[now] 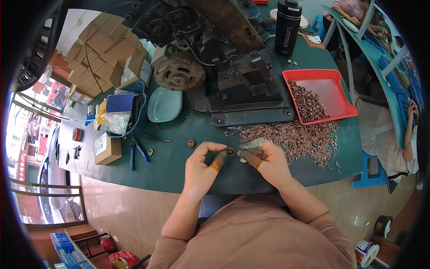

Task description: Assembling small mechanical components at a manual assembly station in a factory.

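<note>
Near the table's front edge, my left hand (202, 167) pinches a small dark ring (230, 151) between thumb and forefinger. A dark finger cover with an orange band sits on that thumb. Just to the right, my right hand (270, 164) has its thumb and fingers pressed together; a pale cover and a dark one with a band wrap the fingertips. Whatever lies between them is too small to make out. Beyond my left hand stands a small brown cylinder (191, 143). A heap of small copper-coloured metal parts (295, 141) spreads beyond my right hand.
A dark, greasy machine (251, 85) stands at the back. Right of it are a red tray (333, 96) partly filled with small parts and a black bottle (287, 28). On the left lie blue-handled pliers (132, 154), a cardboard box (108, 150), a pale green dish (165, 104) and a blue bin (139, 107).
</note>
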### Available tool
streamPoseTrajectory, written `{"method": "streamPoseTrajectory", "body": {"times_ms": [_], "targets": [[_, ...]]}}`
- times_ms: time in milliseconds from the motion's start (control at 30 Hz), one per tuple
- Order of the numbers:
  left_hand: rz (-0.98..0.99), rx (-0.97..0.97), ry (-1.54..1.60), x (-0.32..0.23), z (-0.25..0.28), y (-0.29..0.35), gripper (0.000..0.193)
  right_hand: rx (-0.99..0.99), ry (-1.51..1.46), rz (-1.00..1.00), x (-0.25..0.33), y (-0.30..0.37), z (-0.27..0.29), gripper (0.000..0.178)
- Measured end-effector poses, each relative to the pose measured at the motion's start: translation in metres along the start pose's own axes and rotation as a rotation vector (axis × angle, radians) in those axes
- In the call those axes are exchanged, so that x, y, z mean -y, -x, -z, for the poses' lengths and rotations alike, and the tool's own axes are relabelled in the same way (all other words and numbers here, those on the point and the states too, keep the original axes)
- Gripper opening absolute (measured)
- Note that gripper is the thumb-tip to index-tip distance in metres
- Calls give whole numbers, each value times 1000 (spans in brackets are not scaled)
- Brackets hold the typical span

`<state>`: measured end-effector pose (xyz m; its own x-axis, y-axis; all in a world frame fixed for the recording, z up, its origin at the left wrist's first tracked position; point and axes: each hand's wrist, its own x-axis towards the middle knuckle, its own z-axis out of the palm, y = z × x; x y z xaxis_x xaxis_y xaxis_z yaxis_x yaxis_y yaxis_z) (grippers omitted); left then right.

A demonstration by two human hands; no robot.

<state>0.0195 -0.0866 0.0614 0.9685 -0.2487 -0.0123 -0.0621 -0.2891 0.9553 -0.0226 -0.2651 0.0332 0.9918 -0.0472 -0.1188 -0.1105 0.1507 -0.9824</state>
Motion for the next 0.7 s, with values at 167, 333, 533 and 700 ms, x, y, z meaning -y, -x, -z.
{"method": "streamPoseTrajectory", "body": {"times_ms": [167, 333, 533, 700], "targets": [[-31, 0, -58, 0, -4, 1, 16, 1, 44, 45, 3, 0, -2, 16], [-14, 21, -38, -1, -4, 2, 15, -10, 83, 48, 0, 0, -2, 16], [-10, 55, -39, -3, -4, 4, 14, -7, 176, 69, 0, -1, -2, 13], [-62, 54, -78, 5, -2, 2, 17, -31, 209, 82, -4, -2, -3, 13]]}}
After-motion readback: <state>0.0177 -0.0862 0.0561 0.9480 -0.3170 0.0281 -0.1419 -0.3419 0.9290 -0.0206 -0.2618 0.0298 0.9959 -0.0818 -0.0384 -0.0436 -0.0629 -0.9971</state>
